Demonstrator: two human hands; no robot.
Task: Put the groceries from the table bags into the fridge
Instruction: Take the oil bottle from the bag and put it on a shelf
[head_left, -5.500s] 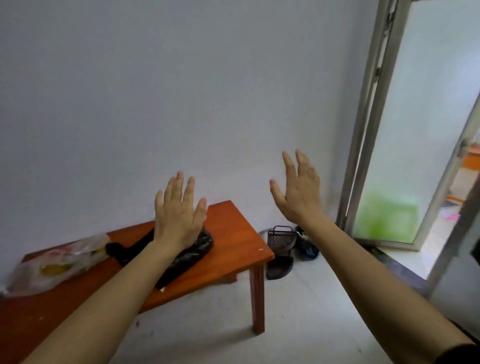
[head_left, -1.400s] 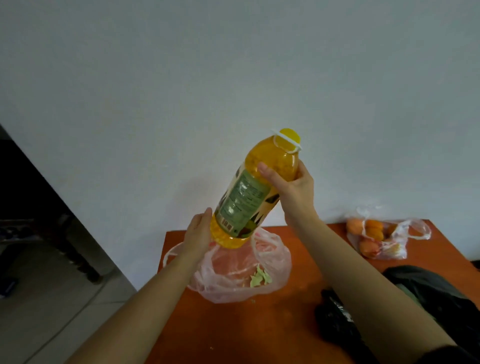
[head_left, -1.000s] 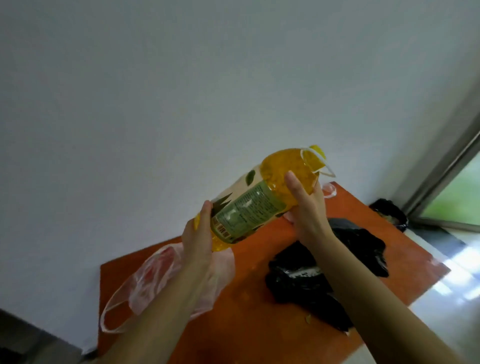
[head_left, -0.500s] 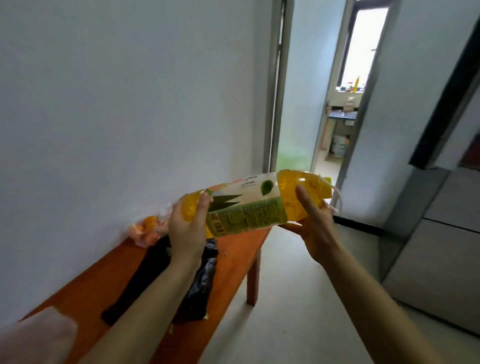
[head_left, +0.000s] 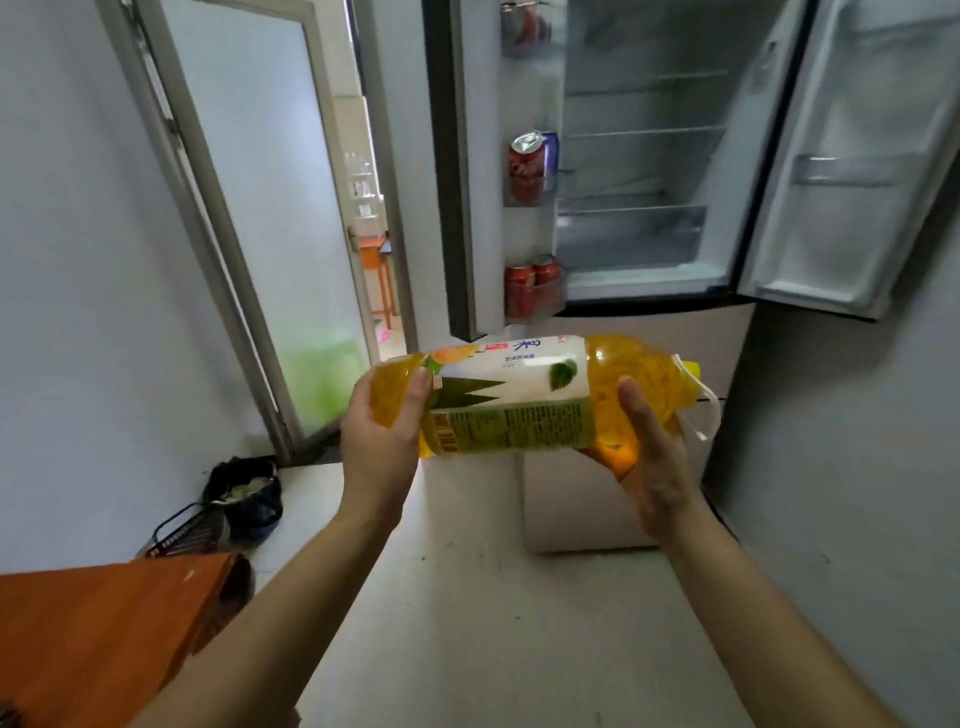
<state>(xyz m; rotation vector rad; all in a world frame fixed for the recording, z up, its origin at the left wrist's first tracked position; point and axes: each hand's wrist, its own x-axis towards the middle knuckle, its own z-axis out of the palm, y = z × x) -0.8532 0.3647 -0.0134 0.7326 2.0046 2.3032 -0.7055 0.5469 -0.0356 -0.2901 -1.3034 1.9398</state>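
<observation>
We've got the big yellow juice bottle (head_left: 519, 397) sideways before the open fridge (head_left: 639, 156), white-green label up, left hand (head_left: 382, 423) curled round its base, right hand (head_left: 652, 457) cupping its neck.

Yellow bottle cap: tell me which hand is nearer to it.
Right. The right hand grips the juice bottle just beside the yellow cap; the left hand grips its base, at the far end.

White-and-green paper label (head_left: 511, 395) on the large yellow plastic bottle (head_left: 636, 376): one big blue character, seemingly 果; the small print is illegible. White script on the far red cans (head_left: 525, 171) is too blurred to read.
</observation>
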